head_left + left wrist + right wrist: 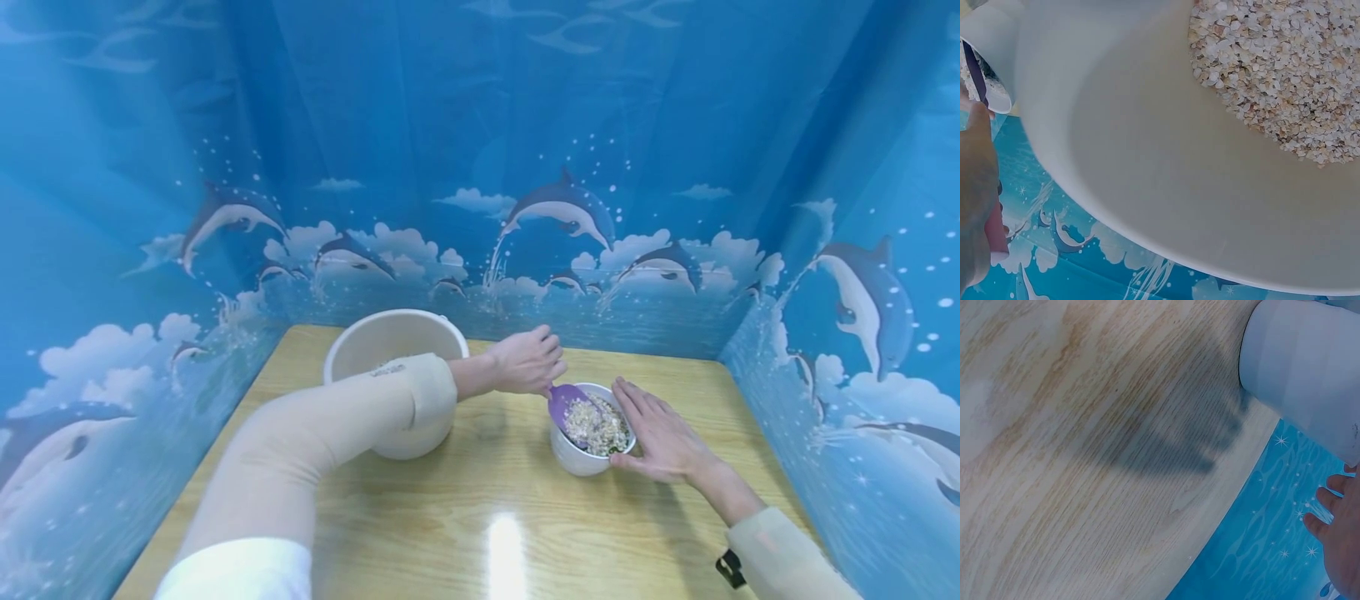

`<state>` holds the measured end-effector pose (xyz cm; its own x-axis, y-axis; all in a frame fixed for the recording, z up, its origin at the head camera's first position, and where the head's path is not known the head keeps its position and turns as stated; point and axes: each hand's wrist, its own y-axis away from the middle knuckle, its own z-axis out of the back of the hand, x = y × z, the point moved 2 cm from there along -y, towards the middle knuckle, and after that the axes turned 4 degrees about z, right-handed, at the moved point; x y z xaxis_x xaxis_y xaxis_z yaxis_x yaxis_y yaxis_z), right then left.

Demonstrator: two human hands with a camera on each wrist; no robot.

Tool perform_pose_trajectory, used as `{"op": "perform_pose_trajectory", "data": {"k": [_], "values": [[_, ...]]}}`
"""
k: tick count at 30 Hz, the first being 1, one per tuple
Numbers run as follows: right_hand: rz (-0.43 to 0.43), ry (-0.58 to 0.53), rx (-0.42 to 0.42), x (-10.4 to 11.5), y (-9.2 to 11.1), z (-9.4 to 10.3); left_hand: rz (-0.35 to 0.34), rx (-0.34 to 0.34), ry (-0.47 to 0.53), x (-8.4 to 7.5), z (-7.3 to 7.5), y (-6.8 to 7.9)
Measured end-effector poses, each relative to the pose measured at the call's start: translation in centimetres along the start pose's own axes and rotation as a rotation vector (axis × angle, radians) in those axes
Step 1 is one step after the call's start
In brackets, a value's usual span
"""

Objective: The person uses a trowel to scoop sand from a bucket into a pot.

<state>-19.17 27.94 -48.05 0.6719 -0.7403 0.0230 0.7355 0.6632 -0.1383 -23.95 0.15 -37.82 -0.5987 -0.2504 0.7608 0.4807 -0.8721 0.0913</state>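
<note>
My left hand grips a small purple trowel by its handle, and a pinkish handle end sticks out below the fist in the left wrist view. The blade is tilted down over a small white pot, with pale gravel on it and in the pot. Dark and green bits show among the gravel by the near rim. My right hand rests against the pot's right side, its fingers extended along the rim and the thumb at the near edge. Part of the pot also shows in the right wrist view.
A large white bucket stands on the wooden table left of the pot, under my left forearm. Loose pale gravel lies in it. A blue dolphin-print curtain borders the table at the back and both sides.
</note>
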Motion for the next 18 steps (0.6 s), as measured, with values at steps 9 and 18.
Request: {"op": "perform_pose_trajectory", "data": {"k": [9,18], "values": [[-0.003,-0.004,0.007,-0.05,0.02,0.03,0.007,-0.010,-0.028,0.08,0.08,0.07],[-0.003,0.003,0.008,-0.08,-0.02,-0.12,0.015,-0.011,-0.052,0.39,0.01,0.39]]}}
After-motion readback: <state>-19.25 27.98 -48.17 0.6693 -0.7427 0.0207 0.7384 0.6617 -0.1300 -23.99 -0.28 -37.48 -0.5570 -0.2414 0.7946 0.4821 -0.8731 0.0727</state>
